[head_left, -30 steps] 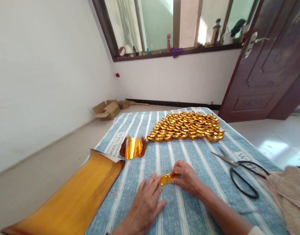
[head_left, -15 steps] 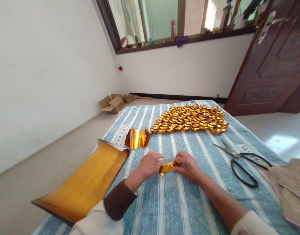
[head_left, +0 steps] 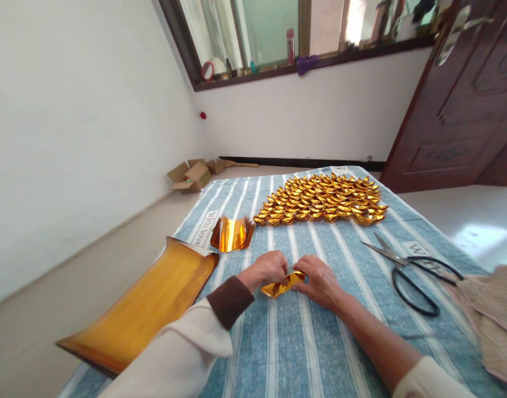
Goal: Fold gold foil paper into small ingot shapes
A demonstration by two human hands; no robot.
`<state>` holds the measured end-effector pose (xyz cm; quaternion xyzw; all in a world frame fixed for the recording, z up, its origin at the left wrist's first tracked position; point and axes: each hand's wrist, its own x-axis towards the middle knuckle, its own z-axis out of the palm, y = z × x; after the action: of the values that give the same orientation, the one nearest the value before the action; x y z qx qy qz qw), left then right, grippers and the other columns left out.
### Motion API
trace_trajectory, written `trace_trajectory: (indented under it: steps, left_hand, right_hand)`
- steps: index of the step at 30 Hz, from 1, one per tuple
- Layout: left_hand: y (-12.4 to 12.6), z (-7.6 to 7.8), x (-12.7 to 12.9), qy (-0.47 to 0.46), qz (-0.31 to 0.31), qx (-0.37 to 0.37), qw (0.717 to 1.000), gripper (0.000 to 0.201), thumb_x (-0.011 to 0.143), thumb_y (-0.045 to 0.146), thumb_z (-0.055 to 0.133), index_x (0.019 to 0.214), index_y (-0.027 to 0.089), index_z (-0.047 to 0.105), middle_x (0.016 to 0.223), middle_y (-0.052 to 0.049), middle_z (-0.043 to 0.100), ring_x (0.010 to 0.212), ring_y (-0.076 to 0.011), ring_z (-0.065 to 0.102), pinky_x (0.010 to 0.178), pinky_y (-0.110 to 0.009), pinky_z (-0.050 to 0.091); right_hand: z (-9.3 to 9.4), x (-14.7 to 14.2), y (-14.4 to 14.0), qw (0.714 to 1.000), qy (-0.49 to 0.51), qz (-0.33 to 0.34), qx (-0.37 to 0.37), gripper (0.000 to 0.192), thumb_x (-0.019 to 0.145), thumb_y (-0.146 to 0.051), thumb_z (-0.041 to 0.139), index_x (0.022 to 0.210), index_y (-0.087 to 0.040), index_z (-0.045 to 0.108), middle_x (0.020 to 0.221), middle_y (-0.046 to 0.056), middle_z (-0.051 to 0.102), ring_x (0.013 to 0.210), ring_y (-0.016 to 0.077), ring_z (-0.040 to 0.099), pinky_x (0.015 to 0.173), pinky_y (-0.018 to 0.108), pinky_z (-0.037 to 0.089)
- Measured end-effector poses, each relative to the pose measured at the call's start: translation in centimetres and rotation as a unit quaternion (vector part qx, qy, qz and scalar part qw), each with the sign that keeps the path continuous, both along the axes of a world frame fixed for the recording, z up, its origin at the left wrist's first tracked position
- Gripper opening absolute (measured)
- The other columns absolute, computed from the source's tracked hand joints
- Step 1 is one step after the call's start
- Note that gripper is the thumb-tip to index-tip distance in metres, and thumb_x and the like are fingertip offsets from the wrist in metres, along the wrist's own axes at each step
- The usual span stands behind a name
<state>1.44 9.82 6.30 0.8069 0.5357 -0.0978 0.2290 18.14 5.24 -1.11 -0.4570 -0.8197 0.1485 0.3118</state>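
Note:
Low over the striped cloth, a strip of folded gold foil paper (head_left: 274,289) lies between my two hands. My left hand (head_left: 272,267) is closed, its fingertips pressed into the middle of the paper. At the right end, my right hand (head_left: 320,279) pinches the same paper between thumb and fingers. Beyond the hands sits a small stack of gold foil sheets (head_left: 233,234), curled at the sides. Many folded gold paper ingots (head_left: 320,200) stand in close rows at the far side of the table.
Large gold sheets (head_left: 149,298) lie curled along the left edge of the cloth-covered table (head_left: 253,365). Black-handled scissors (head_left: 402,261) rest with blades apart on the right, touching a beige cloth (head_left: 494,309). A cardboard box (head_left: 191,177) and a door (head_left: 456,105) stand beyond.
My left hand has moved right, from the paper's left end onto its middle, and the paper's left part now looks opened and creased. My right hand keeps its place.

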Motion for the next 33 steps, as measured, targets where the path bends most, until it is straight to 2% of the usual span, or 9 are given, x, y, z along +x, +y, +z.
trace_trajectory:
  steps: [5, 9, 11, 13, 16, 19, 21, 26, 33]
  left_hand:
    - [0.2, 0.2, -0.7, -0.054, -0.020, -0.031, 0.998, 0.014, 0.064, 0.021, 0.066, 0.072, 0.014, 0.074, 0.055, 0.003, 0.060, 0.051, -0.0121, 0.054, 0.047, -0.020, 0.039]
    - [0.1, 1.1, -1.1, -0.094, -0.040, 0.041, 0.994, 0.012, 0.069, 0.019, 0.063, 0.073, 0.014, 0.072, 0.061, 0.003, 0.061, 0.057, -0.0118, 0.056, 0.052, -0.020, 0.040]
    - [-0.1, 1.5, -1.1, -0.106, -0.050, 0.102, 0.988, 0.010, 0.073, 0.018, 0.062, 0.073, 0.016, 0.071, 0.066, 0.001, 0.061, 0.064, -0.0133, 0.056, 0.059, -0.022, 0.041]
    - [-0.3, 1.5, -1.0, -0.114, -0.056, 0.157, 0.979, 0.012, 0.078, 0.016, 0.059, 0.073, 0.017, 0.070, 0.073, -0.001, 0.062, 0.074, -0.0161, 0.057, 0.067, -0.025, 0.043]
    - [-0.8, 0.4, -1.2, -0.129, -0.094, 0.252, 0.954, 0.018, 0.086, 0.015, 0.052, 0.075, 0.018, 0.066, 0.078, -0.004, 0.061, 0.083, -0.0187, 0.056, 0.075, -0.029, 0.044]
    - [-1.5, -1.6, -1.8, -0.159, -0.157, 0.397, 0.890, 0.025, 0.095, 0.018, 0.042, 0.081, 0.017, 0.064, 0.081, -0.006, 0.063, 0.080, -0.0171, 0.057, 0.073, -0.028, 0.047]
    - [-2.0, -2.8, -2.3, -0.171, -0.170, 0.441, 0.865, 0.030, 0.098, 0.020, 0.037, 0.084, 0.017, 0.063, 0.084, -0.006, 0.064, 0.080, -0.0159, 0.059, 0.073, -0.027, 0.047]
    - [-3.5, -4.8, -3.5, -0.160, -0.162, 0.428, 0.875, 0.033, 0.099, 0.019, 0.034, 0.083, 0.015, 0.063, 0.086, -0.007, 0.067, 0.078, -0.0164, 0.061, 0.071, -0.028, 0.048]
    - [-5.6, -5.2, -4.3, -0.226, -0.113, 0.346, 0.904, 0.023, 0.094, 0.016, 0.044, 0.095, 0.016, 0.067, 0.098, -0.008, 0.069, 0.095, -0.0202, 0.061, 0.083, -0.037, 0.050]
  right_hand:
    - [-0.3, -0.1, 0.1, 0.993, 0.111, -0.036, -0.022, 0.046, 0.069, -0.029, 0.077, 0.111, -0.022, 0.060, 0.100, 0.006, 0.063, 0.094, 0.0227, 0.056, 0.079, 0.037, 0.046]
    - [-0.4, 0.1, 0.6, 0.949, 0.275, -0.085, -0.127, 0.067, 0.067, -0.036, 0.075, 0.127, -0.020, 0.049, 0.098, 0.006, 0.066, 0.083, 0.0201, 0.062, 0.069, 0.033, 0.050]
    - [-0.3, 0.3, 0.8, 0.931, 0.318, -0.076, -0.164, 0.055, 0.071, -0.038, 0.071, 0.119, -0.019, 0.056, 0.085, 0.002, 0.067, 0.072, 0.0168, 0.061, 0.064, 0.030, 0.049]
    - [-0.1, 0.4, 0.8, 0.931, 0.324, -0.061, -0.160, 0.032, 0.075, -0.039, 0.067, 0.099, -0.020, 0.065, 0.076, 0.001, 0.066, 0.065, 0.0149, 0.060, 0.061, 0.028, 0.048]
    - [0.2, 0.3, 0.4, 0.953, 0.286, -0.062, -0.079, 0.018, 0.083, -0.037, 0.060, 0.081, -0.021, 0.067, 0.072, 0.001, 0.065, 0.063, 0.0138, 0.057, 0.059, 0.026, 0.046]
    - [0.5, 0.1, -0.3, 0.981, 0.183, -0.048, 0.047, 0.023, 0.092, -0.029, 0.048, 0.081, -0.022, 0.066, 0.072, 0.003, 0.064, 0.067, 0.0149, 0.057, 0.064, 0.028, 0.044]
    - [0.7, 0.0, -0.6, 0.990, 0.081, -0.022, 0.117, 0.031, 0.095, -0.023, 0.041, 0.077, -0.022, 0.065, 0.068, 0.004, 0.061, 0.067, 0.0156, 0.054, 0.065, 0.029, 0.041]
    - [0.8, -0.3, -1.1, 0.976, -0.091, 0.054, 0.189, 0.036, 0.096, -0.016, 0.036, 0.070, -0.020, 0.060, 0.064, 0.004, 0.054, 0.063, 0.0163, 0.045, 0.059, 0.032, 0.032]
    - [0.7, -0.9, -1.8, 0.971, -0.118, 0.124, 0.170, 0.029, 0.095, -0.014, 0.040, 0.076, -0.021, 0.060, 0.073, 0.004, 0.055, 0.069, 0.0181, 0.044, 0.061, 0.033, 0.031]
